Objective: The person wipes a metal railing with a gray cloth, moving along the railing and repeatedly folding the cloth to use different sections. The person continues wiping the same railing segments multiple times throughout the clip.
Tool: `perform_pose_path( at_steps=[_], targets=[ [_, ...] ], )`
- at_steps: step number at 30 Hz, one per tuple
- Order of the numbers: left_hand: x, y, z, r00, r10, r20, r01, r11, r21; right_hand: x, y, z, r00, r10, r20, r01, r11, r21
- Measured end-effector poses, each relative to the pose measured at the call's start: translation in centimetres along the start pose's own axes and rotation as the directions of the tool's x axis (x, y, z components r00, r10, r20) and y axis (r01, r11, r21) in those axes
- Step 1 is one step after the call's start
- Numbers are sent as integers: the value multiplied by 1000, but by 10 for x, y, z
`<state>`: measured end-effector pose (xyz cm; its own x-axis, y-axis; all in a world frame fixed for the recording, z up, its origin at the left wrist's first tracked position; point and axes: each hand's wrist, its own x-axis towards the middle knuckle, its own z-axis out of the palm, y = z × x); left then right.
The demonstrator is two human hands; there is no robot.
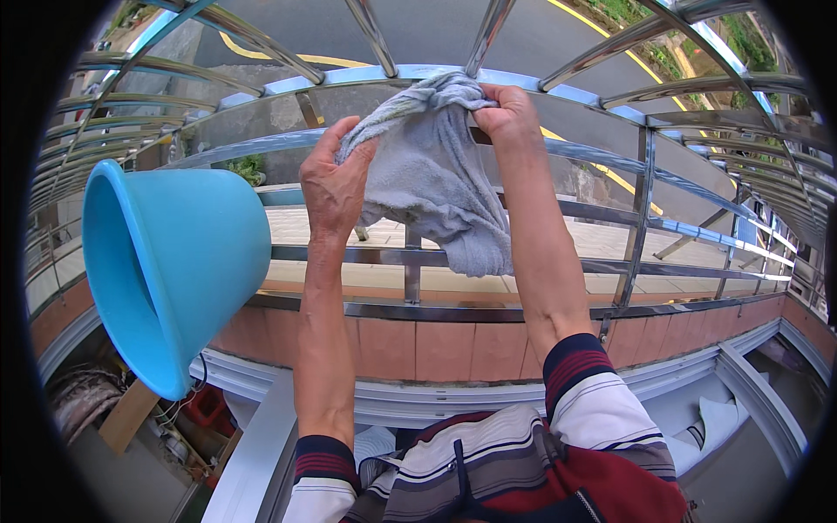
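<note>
A grey-blue terry cloth (435,173) hangs between my two hands in front of a metal window grille. My left hand (338,173) grips its bunched upper edge at the left, thumb towards me. Higher up on the right, my right hand (510,112) pinches the twisted top corner near the rail. The lower part of the cloth droops in loose folds, with darker spots along its bottom edge. To the left of my left forearm, a light-blue plastic bucket (196,229) lies tilted on its side, its mouth facing left.
Shiny metal bars of the grille (634,216) curve around the front and sides. A ledge of reddish tiles (444,350) and a white sliding-window track (458,395) run below my arms. Beyond the bars lies a paved road (431,33). A wooden board (129,417) sits indoors at lower left.
</note>
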<state>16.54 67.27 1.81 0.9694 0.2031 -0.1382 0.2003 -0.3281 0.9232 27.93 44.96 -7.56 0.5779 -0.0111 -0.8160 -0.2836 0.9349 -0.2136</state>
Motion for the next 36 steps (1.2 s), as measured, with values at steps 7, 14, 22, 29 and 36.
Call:
perform_pose_path(
  at_steps=[7, 14, 22, 29, 36],
  targets=[
    [29, -19, -4, 997, 69, 30, -72, 992, 102, -20, -34, -15, 981, -98, 165, 143, 946, -292],
    [107, -51, -18, 968, 142, -209, 47, 712, 701, -54, 3, 15, 940, -99, 327, 282, -316, -906],
    [102, -57, -12, 970, 174, -168, 45, 552, 833, -1, 11, 5, 938, -150, 312, 278, -213, -937],
    [83, -38, 19, 964, 265, 32, -208, 670, 713, -9, -45, -28, 847, -281, 452, 161, -675, -720],
    [113, -61, -15, 975, 202, -91, -47, 590, 806, -13, 26, 7, 810, -224, 541, 233, -724, -649]
  ],
)
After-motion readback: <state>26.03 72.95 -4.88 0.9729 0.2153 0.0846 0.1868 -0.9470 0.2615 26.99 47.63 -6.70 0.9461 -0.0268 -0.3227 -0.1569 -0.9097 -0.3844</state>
